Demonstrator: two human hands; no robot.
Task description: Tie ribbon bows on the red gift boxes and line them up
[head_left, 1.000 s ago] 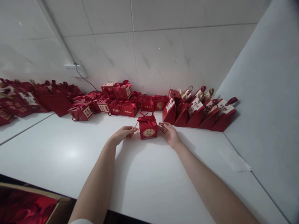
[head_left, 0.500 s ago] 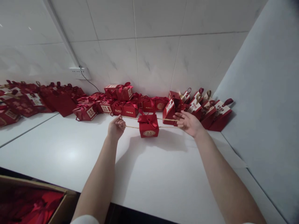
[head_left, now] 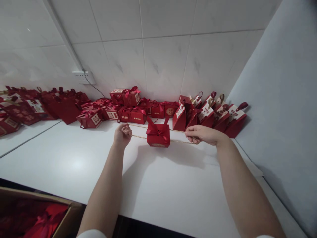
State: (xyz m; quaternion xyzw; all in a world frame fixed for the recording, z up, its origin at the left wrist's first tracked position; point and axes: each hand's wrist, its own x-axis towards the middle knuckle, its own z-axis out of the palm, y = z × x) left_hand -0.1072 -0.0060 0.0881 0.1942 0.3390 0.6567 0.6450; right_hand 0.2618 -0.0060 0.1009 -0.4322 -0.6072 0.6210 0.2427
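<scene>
The head view is taking in, nearest at the lower left, an open cardboard box [head_left: 64, 219] that is holding red items [head_left: 48, 215], too dim to tell apart. The person's two bare forearms are reaching in over the white worktop [head_left: 158, 191]. The left hand [head_left: 123, 135] is curling closed around the end of a twisted golden left cord [head_left: 139, 136]; the right hand [head_left: 198, 134] is pinching a matching right cord [head_left: 182, 142] between thumb and fingers. Both cords are running nearly straight in paired strands to a red gift box [head_left: 152, 140], which is sitting midway between the hands with its top showing. A red ribbon bow [head_left: 159, 133] is lying across that top. A shadow is falling beside the gift box; whether its base is touching the worktop, one cannot tell. Farther back, ribboned red boxes [head_left: 138, 115] are clustering along the wall, some stacked; peaked red cartons [head_left: 206, 114] are standing to their right, and red bags [head_left: 65, 109] are crowding the left. Behind, a power strip [head_left: 83, 77] is hanging on the tiled wall [head_left: 163, 59].
</scene>
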